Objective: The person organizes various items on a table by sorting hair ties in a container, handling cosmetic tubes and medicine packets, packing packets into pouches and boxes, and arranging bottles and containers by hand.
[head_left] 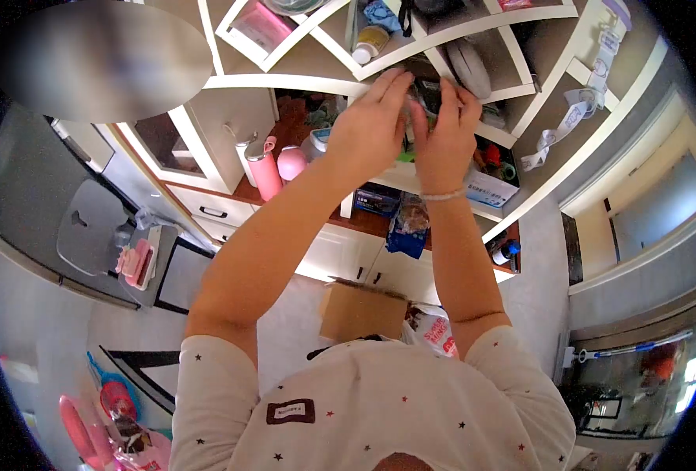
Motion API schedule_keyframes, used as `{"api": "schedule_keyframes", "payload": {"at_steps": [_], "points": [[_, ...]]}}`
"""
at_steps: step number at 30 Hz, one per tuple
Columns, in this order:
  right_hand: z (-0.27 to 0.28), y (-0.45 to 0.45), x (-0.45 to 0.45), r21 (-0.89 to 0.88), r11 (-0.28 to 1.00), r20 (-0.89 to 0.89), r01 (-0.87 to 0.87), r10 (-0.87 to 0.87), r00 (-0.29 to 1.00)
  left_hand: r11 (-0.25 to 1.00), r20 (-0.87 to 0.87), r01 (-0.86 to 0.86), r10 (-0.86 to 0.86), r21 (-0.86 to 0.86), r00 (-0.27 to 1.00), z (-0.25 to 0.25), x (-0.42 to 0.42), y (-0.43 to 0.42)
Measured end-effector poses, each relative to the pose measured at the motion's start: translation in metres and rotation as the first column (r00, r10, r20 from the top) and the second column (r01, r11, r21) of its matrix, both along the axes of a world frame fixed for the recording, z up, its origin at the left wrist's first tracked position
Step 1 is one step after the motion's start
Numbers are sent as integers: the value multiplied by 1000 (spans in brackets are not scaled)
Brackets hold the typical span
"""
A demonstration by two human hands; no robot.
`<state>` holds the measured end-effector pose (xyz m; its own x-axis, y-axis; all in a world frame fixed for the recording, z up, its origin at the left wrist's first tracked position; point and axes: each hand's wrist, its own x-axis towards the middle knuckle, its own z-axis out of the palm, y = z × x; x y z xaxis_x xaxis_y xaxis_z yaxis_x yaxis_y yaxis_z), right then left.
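Both my hands are raised into a compartment of a white shelf unit point(285, 81). My left hand point(370, 122) has its fingers bent over dark items inside the compartment; what they touch is hidden. Close beside it on the right, my right hand point(447, 135), with a beaded bracelet point(443, 195) at the wrist, has its fingers apart among the same items. A grey rounded object point(469, 69) stands just above and right of it. Below the right hand is a box point(491, 187) holding small colourful things.
Pink bottles point(264, 169) stand on the wooden counter left of my hands. A blue packet point(407, 229) hangs over the counter edge. On the floor below are a cardboard box point(362, 312) and a printed bag point(432, 328). Ribbon point(574, 116) hangs from the right shelf.
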<state>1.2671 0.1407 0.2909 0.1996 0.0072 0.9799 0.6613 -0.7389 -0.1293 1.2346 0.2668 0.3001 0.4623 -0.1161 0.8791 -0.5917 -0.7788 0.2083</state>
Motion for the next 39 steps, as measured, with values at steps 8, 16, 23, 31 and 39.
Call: {"api": "schedule_keyframes", "payload": {"at_steps": [8, 16, 23, 31, 39], "points": [[-3, 10, 4, -50, 999, 5, 13, -13, 1000, 910, 176, -311, 270, 274, 947, 1, 7, 7], [-7, 13, 4, 45, 998, -26, 49, -48, 999, 971, 227, -201, 169, 128, 959, -5, 4, 11], [-23, 1, 15, 88, 996, -54, 34, -30, 998, 999, -6, -51, 51, -9, 999, -45, -56, 8], [-31, 10, -37, 29, 975, -233, -219, 219, 948, 954, -469, -248, 143, -169, 871, -110, -157, -5], [-117, 8, -131, -248, 499, -477, -830, 683, 553, 713, -695, -655, 338, -251, 635, -214, -336, -78]]}}
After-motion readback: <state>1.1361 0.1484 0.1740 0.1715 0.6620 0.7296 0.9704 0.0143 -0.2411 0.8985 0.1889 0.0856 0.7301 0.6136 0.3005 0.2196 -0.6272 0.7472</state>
